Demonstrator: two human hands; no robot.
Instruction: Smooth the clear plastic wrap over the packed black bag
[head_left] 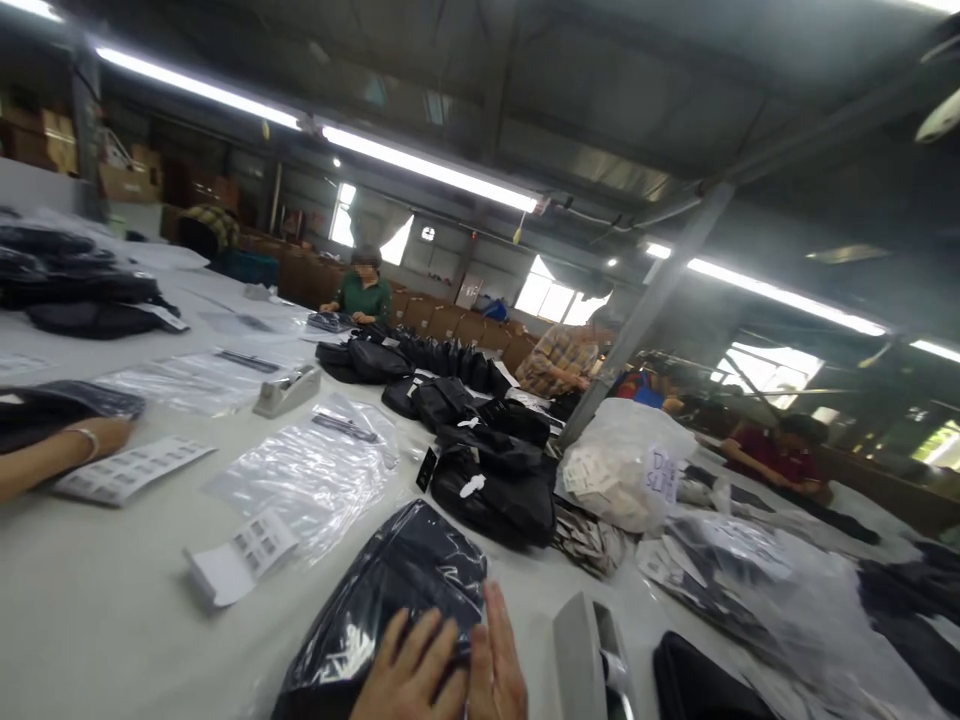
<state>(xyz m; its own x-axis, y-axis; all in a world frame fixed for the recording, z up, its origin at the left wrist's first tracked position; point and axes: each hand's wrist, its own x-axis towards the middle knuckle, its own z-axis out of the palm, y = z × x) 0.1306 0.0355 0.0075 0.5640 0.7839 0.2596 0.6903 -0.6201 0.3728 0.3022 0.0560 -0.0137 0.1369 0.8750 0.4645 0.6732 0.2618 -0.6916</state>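
A single head-worn camera looks forward and down across a white counter [112, 610], the black package [397, 570] close to the lens at the bottom edge. The wide view, rolled so the ceiling lights [427, 168] slope down toward the right, takes in the roof [600, 90] overhead and bright windows [551, 292] in the distance.
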